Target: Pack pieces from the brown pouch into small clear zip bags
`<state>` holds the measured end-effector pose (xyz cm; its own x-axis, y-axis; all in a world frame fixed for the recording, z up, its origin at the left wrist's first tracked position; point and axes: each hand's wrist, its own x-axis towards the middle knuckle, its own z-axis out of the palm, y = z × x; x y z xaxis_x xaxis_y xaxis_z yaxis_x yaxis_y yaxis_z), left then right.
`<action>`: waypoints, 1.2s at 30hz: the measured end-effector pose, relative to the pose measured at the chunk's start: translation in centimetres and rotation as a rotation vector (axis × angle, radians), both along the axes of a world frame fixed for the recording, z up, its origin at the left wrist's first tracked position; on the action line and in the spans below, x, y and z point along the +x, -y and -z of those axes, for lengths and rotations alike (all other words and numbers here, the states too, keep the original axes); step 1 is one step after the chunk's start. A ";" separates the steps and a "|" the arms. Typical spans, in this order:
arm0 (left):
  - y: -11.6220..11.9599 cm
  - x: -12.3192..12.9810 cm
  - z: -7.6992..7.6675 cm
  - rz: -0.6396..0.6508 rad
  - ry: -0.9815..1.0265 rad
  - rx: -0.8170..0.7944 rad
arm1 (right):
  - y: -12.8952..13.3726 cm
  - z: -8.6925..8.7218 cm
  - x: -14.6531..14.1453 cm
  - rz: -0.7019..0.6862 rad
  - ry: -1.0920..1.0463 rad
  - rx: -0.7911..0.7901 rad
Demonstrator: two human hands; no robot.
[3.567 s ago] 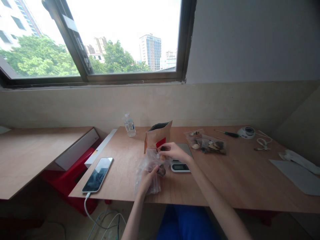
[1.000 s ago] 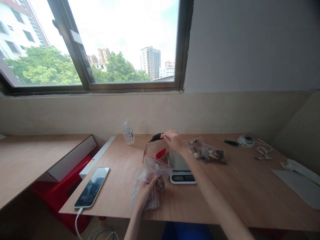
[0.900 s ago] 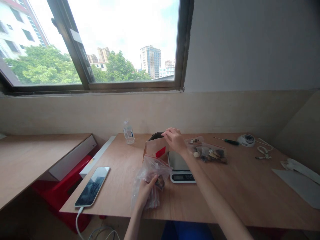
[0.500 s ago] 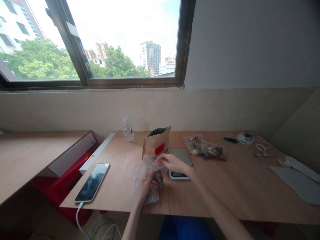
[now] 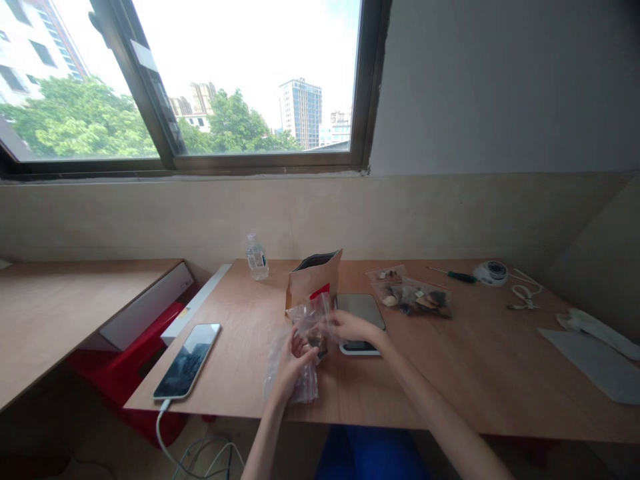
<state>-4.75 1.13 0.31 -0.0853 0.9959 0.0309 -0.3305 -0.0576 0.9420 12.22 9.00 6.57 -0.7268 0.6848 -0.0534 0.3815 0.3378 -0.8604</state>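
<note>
A clear zip bag (image 5: 319, 342) with dark brown pieces in its lower part is between my hands, over the near middle of the table. My right hand (image 5: 353, 327) pinches its upper edge, slightly smeared by motion. Curled fingers of my left hand (image 5: 293, 360) hold the bag's lower left side. Beneath the left hand lies a stack of clear plastic bags (image 5: 307, 390). Just behind stands a brown paper pouch (image 5: 313, 277) with an open top and a red label, partly covered by the zip bag. A kitchen scale (image 5: 363, 313) sits under my right hand's side.
Filled zip bags (image 5: 425, 299) lie right of the scale, with a screwdriver (image 5: 463, 277), a white dome camera (image 5: 491, 273) and a coiled cable (image 5: 525, 297) beyond. On the left are a charging phone (image 5: 187, 363) and a water bottle (image 5: 257, 260).
My right hand has shifted slightly right, drawing the zip bag's top up and rightward. The fingers of my left hand have loosened and turned more upward beside the bag.
</note>
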 end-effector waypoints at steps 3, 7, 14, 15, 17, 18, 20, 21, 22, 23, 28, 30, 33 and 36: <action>-0.1 -0.1 -0.1 0.019 -0.012 0.042 | 0.3 -0.4 0.0 -0.043 -0.024 0.024; -0.1 -0.5 -0.2 -0.011 -0.056 0.066 | 0.7 -0.9 -0.1 -0.076 -0.058 0.001; 0.0 -0.5 -0.9 -0.054 -0.166 0.063 | 0.3 1.0 -0.1 0.005 -0.094 0.069; 0.0 -0.4 -1.0 -0.057 -0.179 0.073 | 0.3 1.2 -0.1 0.014 -0.088 0.071; 0.0 -0.4 -1.0 -0.067 -0.201 0.081 | 0.4 1.6 -0.3 0.043 -0.090 0.057; 0.0 -0.4 -1.0 -0.073 -0.211 0.078 | 0.5 1.6 -0.4 0.057 -0.099 0.046; 0.1 -0.4 -0.9 -0.066 -0.223 0.071 | 0.6 1.5 -0.5 0.061 -0.121 0.028; 0.1 -0.4 -0.9 -0.056 -0.226 0.070 | 0.6 1.4 -0.6 0.058 -0.126 0.025; 0.1 -0.5 -0.8 -0.046 -0.228 0.070 | 0.6 1.3 -0.7 0.055 -0.123 0.021; 0.1 -0.5 -0.7 -0.036 -0.231 0.073 | 0.5 1.2 -0.7 0.055 -0.113 0.013; 0.0 -0.6 -0.4 -0.015 -0.212 0.084 | 0.4 1.0 -0.8 0.086 -0.104 -0.025; -0.1 -0.6 -0.4 -0.018 -0.202 0.084 | 0.4 1.1 -0.6 0.082 -0.111 -0.042; 0.0 -0.5 -0.5 -0.024 -0.188 0.081 | 0.4 1.3 -0.1 0.033 -0.117 -0.093; 0.0 -0.5 -0.5 -0.030 -0.177 0.081 | 0.3 1.5 0.4 -0.068 -0.124 -0.135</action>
